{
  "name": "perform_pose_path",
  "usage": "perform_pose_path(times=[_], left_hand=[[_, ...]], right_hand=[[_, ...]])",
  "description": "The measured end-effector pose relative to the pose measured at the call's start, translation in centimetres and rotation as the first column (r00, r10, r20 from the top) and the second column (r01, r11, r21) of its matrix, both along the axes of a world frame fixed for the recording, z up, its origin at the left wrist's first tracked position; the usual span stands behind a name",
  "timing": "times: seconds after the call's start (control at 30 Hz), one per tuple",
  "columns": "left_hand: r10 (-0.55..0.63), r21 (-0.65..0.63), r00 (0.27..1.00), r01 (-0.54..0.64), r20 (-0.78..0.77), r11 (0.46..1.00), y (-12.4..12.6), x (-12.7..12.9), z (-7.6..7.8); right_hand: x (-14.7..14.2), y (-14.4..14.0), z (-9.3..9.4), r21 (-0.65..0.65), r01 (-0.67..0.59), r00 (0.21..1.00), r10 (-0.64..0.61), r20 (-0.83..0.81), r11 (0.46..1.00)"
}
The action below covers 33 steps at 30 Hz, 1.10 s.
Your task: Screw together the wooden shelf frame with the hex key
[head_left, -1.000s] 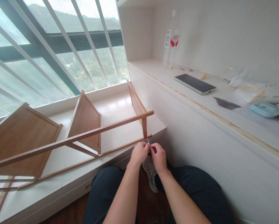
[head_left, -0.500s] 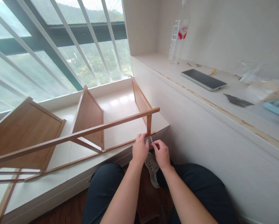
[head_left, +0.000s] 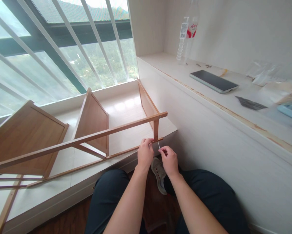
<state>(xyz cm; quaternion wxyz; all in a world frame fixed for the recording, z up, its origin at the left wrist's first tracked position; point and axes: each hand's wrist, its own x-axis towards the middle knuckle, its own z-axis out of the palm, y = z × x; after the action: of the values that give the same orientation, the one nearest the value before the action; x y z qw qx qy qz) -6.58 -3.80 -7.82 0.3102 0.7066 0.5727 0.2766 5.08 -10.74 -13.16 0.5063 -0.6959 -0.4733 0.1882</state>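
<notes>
A wooden shelf rack [head_left: 121, 127] lies on its side on the white window ledge, its panels standing upright between long thin rails. At its right end, my left hand [head_left: 145, 155] is closed at the lower rail [head_left: 126, 150], close to the corner joint. My right hand [head_left: 169, 161] pinches a thin silver hex key [head_left: 159, 145] just right of that corner. The key's upper end meets the underside of the rail end; its exact seat is too small to make out.
Beside me on the higher white shelf [head_left: 170, 66] are a clear bottle [head_left: 185, 44], a phone [head_left: 213, 81], several screws [head_left: 206, 66], plastic bags [head_left: 265, 73] and a light blue object [head_left: 291, 110]. The barred window [head_left: 87, 58] lies behind the rack. My shoe [head_left: 158, 170] is below my hands.
My left hand has shifted slightly left, its fingers still at the rail. The right hand keeps its pinch on the hex key in nearly the same place. The rack has not moved.
</notes>
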Motion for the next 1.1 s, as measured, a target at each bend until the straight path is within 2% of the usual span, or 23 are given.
perform_pose_path(times=[0.77, 0.93, 1.1], left_hand=[[0.006, -0.049, 0.997, -0.002, 0.083, 0.999, 0.11, -0.12, -0.33], [0.007, -0.056, 0.996, -0.002, 0.089, 0.998, 0.11, -0.18, -0.19], [0.011, -0.062, 0.996, -0.005, 0.088, 0.998, 0.17, -0.18, -0.19]], right_hand=[[0.47, 0.05, -0.21, 0.018, 0.003, 1.000, -0.003, 0.027, 1.000], [0.44, 0.08, -0.29, 0.021, 0.015, 0.999, -0.014, -0.029, 1.000], [0.39, 0.11, -0.82, -0.005, 0.033, 0.987, -0.034, -0.157, 0.999]])
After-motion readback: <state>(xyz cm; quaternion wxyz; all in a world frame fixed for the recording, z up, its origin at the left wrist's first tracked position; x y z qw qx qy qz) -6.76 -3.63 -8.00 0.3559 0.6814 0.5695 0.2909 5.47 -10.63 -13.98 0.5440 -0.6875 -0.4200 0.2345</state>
